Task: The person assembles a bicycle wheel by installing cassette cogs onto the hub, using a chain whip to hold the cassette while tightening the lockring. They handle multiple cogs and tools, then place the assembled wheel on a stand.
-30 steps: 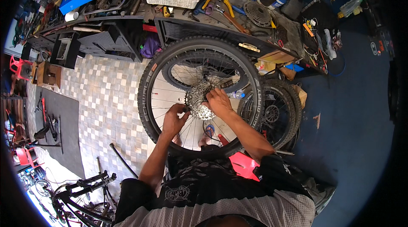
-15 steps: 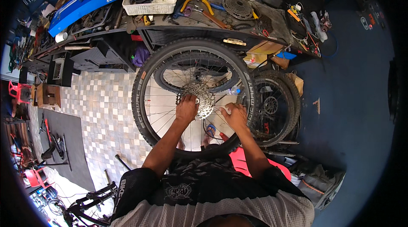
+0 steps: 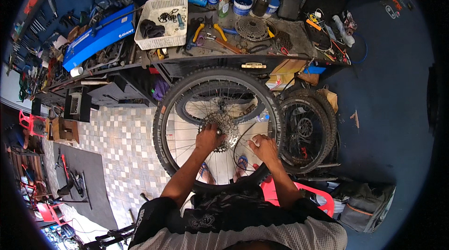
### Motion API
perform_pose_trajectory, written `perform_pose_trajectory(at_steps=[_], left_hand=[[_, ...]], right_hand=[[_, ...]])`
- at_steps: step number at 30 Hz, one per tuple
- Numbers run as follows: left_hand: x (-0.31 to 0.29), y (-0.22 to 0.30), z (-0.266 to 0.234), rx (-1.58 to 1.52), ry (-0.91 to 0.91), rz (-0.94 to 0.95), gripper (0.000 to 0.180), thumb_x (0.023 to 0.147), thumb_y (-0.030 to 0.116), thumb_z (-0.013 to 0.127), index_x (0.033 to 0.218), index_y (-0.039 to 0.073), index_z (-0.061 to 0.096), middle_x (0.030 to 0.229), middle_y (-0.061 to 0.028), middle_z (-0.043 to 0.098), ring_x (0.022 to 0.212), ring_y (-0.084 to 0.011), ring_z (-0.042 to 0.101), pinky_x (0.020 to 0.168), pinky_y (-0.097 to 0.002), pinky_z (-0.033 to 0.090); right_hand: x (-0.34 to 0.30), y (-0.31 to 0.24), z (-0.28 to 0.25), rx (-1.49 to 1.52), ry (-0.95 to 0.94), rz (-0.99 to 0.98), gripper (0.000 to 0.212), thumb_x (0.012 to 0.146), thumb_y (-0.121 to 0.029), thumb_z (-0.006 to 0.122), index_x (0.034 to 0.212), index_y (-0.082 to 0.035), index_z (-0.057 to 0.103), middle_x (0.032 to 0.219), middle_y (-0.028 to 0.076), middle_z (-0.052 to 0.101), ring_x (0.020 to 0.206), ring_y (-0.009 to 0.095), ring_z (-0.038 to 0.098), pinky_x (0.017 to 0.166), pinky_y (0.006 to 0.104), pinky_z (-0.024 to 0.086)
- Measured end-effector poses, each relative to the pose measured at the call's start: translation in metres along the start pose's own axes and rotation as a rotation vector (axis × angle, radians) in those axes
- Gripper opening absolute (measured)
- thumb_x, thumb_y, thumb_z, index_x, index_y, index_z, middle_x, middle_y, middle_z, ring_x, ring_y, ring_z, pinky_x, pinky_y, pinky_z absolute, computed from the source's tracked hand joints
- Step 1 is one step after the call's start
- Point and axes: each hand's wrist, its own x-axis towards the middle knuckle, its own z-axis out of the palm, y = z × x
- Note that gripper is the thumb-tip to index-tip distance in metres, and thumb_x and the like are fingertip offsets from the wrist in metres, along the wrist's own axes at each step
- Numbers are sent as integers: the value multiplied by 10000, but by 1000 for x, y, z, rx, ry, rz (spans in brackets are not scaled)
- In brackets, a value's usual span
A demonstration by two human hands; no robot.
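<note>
A bicycle wheel (image 3: pixel 160 130) with a knobbly black tyre stands in front of me, its silver cassette (image 3: pixel 229 126) facing up toward me. My left hand (image 3: pixel 208 138) rests on the cassette, its fingers curled around the middle by the axle end. To the right of the cassette, above the spokes, my right hand (image 3: pixel 265 149) is closed in a pinch. Something small and pale seems to show at its fingertips, too small to name. A thin dark cable or hose (image 3: pixel 235 152) curves between the cassette and that hand.
Beyond the wheel runs a cluttered workbench (image 3: pixel 299 39) with a white basket (image 3: pixel 161 42), yellow-handled pliers (image 3: pixel 219 31) and a loose cassette (image 3: pixel 253 29). More wheels (image 3: pixel 306 130) lean at the right. A red plastic chair (image 3: pixel 322 199) is beside my right arm.
The whole view has shifted, so the bench and wheel sit lower in the picture and more wall shows. Both hands keep nearly the same places relative to the wheel.
</note>
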Motion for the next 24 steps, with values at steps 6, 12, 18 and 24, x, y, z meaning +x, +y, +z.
perform_pose_trajectory(at_steps=[6,12,18,24], left_hand=[[9,0,22,110,-14,-58,601,918,473,715,1218,-29,578,1067,-252,702,929,-446,725,807,-520,611],[11,-14,13,216,-85,351,415,894,117,610,1304,52,597,1318,-195,588,1262,-387,570,958,-488,569],[10,3,-8,100,-23,20,470,940,403,681,1196,23,578,1166,-249,669,1081,-432,674,837,-512,594],[19,0,7,81,-157,8,393,965,299,639,1177,-24,566,1049,-243,695,954,-416,716,763,-487,613]], right_hand=[[40,-22,-15,86,75,-127,359,912,-399,731,999,-50,724,931,165,734,870,378,704,826,488,519],[175,-71,-51,255,331,-395,293,902,-284,744,1014,-14,717,971,190,704,946,410,667,856,509,520],[335,-109,-79,-78,388,-378,286,912,-197,701,1154,-44,709,1123,168,692,1079,371,630,944,502,507],[400,-123,-78,-342,64,-340,359,911,-126,674,1263,-54,680,1197,151,692,1170,346,638,1049,486,449]])
